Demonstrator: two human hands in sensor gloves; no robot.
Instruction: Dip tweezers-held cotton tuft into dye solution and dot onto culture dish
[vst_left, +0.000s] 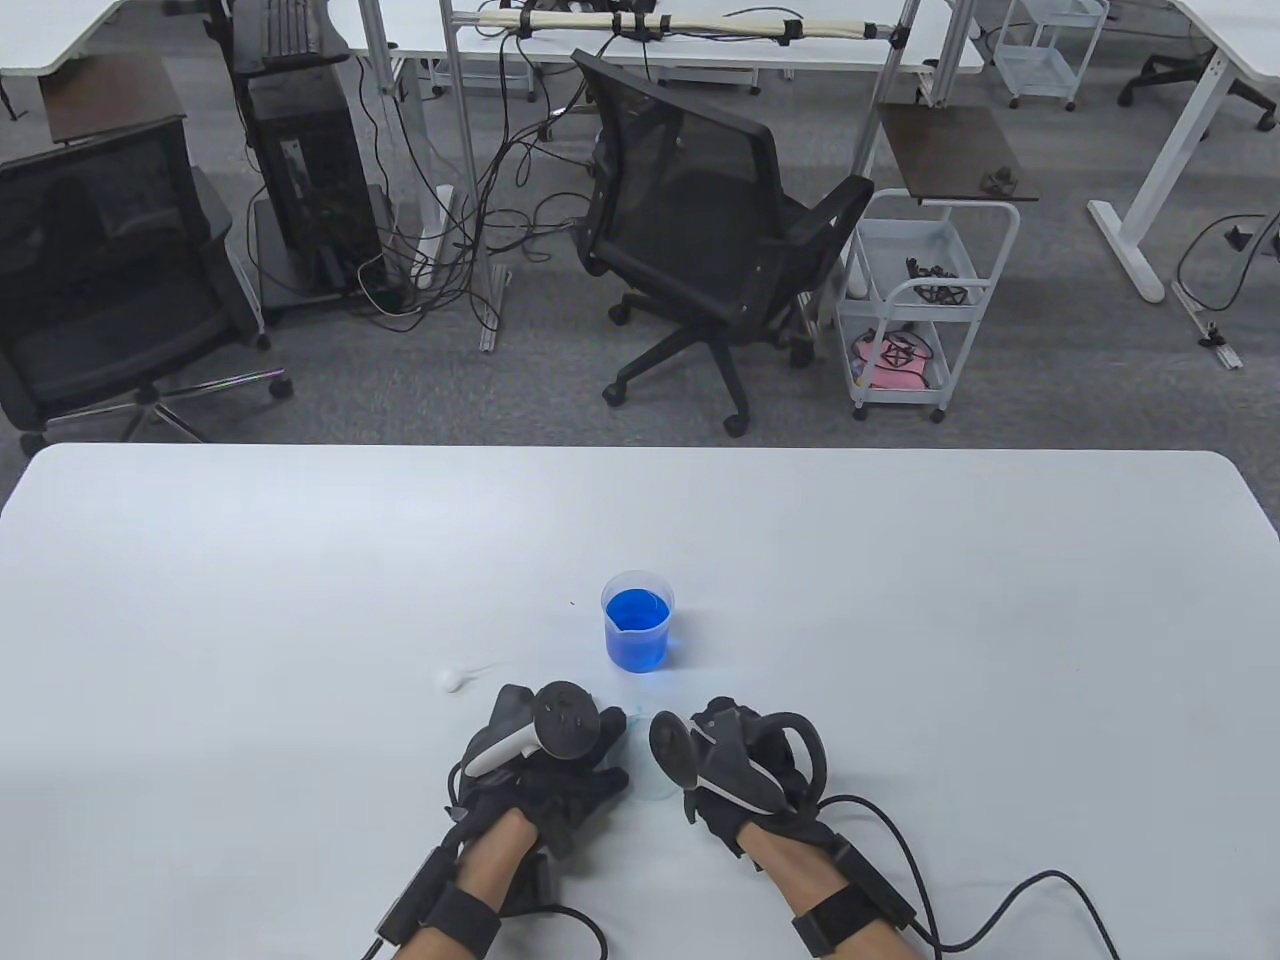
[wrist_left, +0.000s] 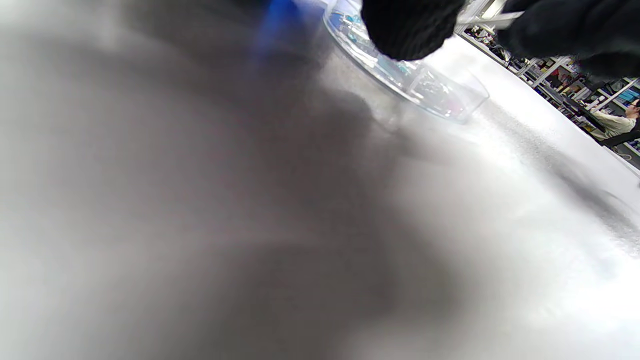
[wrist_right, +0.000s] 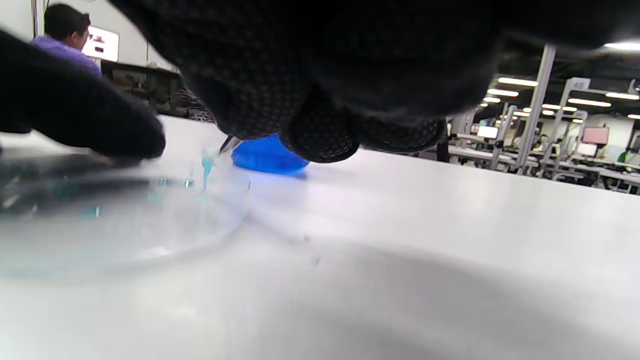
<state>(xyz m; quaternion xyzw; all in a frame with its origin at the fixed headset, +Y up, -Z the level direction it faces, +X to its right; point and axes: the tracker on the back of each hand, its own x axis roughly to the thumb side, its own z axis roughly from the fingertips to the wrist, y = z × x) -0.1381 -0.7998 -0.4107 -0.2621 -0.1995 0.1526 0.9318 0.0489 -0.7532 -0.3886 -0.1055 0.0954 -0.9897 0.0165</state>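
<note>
Right wrist view | my right hand (wrist_right: 320, 75) grips tweezers (wrist_right: 229, 144), blue tuft (wrist_right: 207, 163) over dish (wrist_right: 125, 220) | left hand (vst_left: 545, 750) seemingly steadies dish, grip unclear

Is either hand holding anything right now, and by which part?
The right hand holds tweezers, but the grip point is hidden under the glove; only the tip with its blue-stained tuft shows. The left hand rests at the dish.

- The beaker (vst_left: 638, 620) stands mid-bench (vst_left: 300, 600).
- The culture dish (vst_left: 640, 765) lies just in front of it, between both hands.
- A cotton tuft (vst_left: 450, 678) lies left of the beaker.
</note>
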